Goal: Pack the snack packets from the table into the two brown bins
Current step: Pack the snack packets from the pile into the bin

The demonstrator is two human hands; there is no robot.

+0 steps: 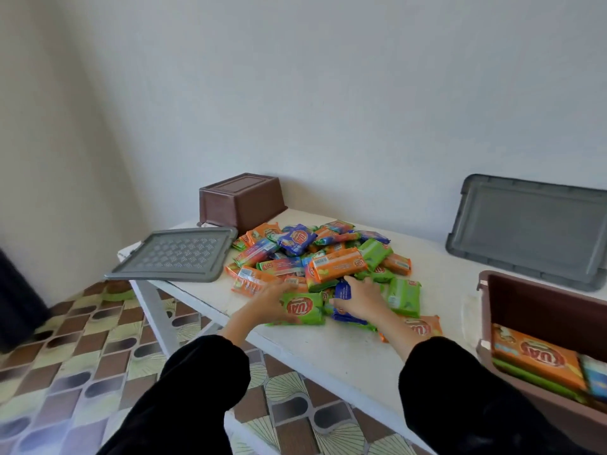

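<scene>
A pile of snack packets (pixel 328 254) in orange, green and blue lies in the middle of the white table (pixel 328 349). My left hand (pixel 267 302) grips a green packet (pixel 303 308) at the pile's near edge. My right hand (pixel 359 298) is closed on a blue packet (pixel 343 292) just beside it. One brown bin (pixel 538 310) stands open at the right edge with orange, green and blue packets (pixel 542 359) inside. The other brown bin (pixel 239 198) sits upside down at the table's back left.
A grey lid (pixel 174 254) overhangs the table's left edge. A second grey lid (pixel 532 224) leans against the wall at the back right. Patterned floor tiles show below the table's front edge.
</scene>
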